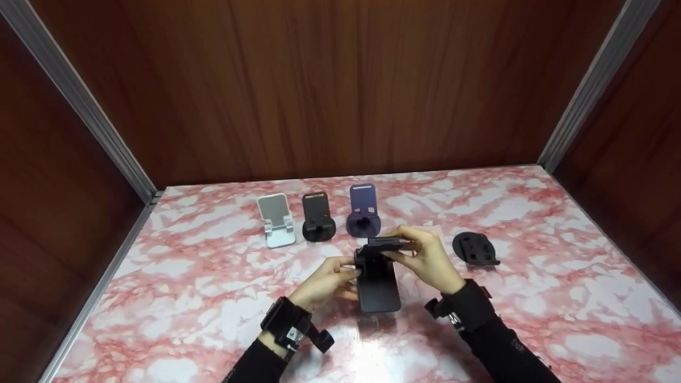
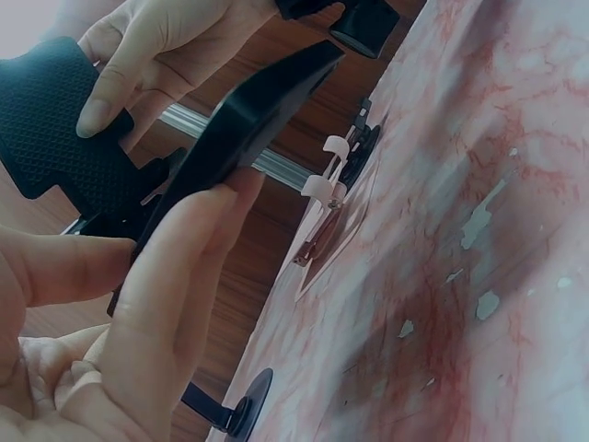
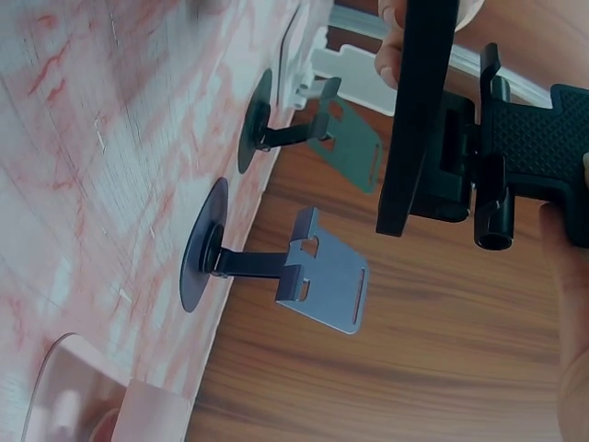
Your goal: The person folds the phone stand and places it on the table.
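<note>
A black phone stand [image 1: 379, 295] is held up above the table between both hands, its flat base towards me and its upper plate tilted over the back. My left hand [image 1: 325, 282] grips the base by its left edge, thumb on one face and fingers on the other. My right hand [image 1: 428, 258] pinches the textured holder plate [image 2: 55, 120] at the other end. The left wrist view shows the hinge between base and plate, partly hidden by the fingers.
Behind the hands stand a white phone stand [image 1: 275, 210], a dark one [image 1: 317, 210] and a purple one [image 1: 364, 199]. A folded dark stand [image 1: 475, 248] lies at right. A pale pink stand [image 3: 83, 378], mostly hidden in the head view, lies near the right hand. Wooden walls enclose the marbled table [image 1: 170, 308].
</note>
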Tool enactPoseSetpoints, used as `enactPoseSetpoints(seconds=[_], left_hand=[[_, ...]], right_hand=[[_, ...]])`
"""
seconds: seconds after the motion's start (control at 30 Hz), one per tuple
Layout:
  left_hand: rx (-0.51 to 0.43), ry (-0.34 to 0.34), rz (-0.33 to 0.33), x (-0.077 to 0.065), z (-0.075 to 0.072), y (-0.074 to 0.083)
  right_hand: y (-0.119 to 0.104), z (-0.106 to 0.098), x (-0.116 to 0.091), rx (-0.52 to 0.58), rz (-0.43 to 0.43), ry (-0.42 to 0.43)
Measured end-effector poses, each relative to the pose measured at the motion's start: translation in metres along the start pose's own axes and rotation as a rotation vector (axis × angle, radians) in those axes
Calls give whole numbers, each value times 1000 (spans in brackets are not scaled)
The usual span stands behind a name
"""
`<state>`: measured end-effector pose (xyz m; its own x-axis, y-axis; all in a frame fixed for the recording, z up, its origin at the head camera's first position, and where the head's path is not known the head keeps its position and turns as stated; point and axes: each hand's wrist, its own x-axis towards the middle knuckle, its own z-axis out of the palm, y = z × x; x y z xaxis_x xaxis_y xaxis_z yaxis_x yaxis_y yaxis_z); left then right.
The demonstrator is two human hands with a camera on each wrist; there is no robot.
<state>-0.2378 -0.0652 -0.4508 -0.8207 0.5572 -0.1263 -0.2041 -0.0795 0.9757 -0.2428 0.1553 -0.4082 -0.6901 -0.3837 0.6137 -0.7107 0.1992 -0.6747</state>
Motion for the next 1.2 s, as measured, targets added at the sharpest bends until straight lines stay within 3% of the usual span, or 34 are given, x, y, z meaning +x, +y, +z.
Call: enactPoseSetpoints(seconds=[0.17,0.4,0.9,1.2], left_hand=[[3,-17,-4,2,2,-2],[22,-12,-7,2,3,-1],[26,45,44,-8,11,11],[-99,95,64,-16,18,26]], right_hand=[[1,-2,-4,-9,19,-4],[3,-1,-5,-33,-37,9],[-3,-3,-3,-200,-251,39],[-7,-6,1,-287,-369,121]])
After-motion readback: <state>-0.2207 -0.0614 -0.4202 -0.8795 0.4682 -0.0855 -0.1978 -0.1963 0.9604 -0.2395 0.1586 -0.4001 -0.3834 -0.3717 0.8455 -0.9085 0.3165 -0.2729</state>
